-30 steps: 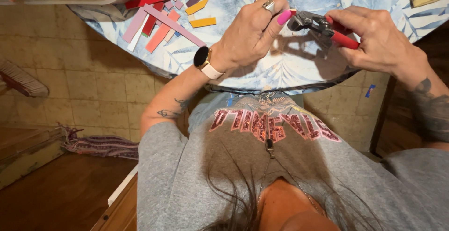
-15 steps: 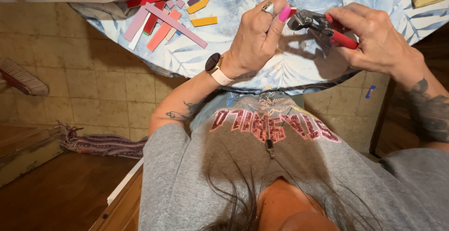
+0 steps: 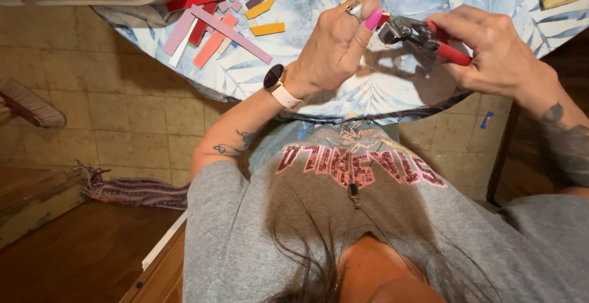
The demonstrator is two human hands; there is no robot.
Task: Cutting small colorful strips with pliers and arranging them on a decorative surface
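Over the counter (image 3: 319, 103) with its blue leaf-print covering, the left hand (image 3: 334, 48) is pinching a small red piece (image 3: 383, 18) into the nose of the red-handled nippers (image 3: 423, 38), which the right hand (image 3: 494, 54) is squeezing, both grips holding narrow and closed on what they carry. Judging from this, the piece is sitting close to the left fingertips, so a slip could be nipping them or flinging a chip. Coloured strips (image 3: 215, 30) are lying well apart at the counter's far side, with a tiled floor (image 3: 92, 107), a broom (image 3: 30, 103) and a woven rug (image 3: 138, 189) below.
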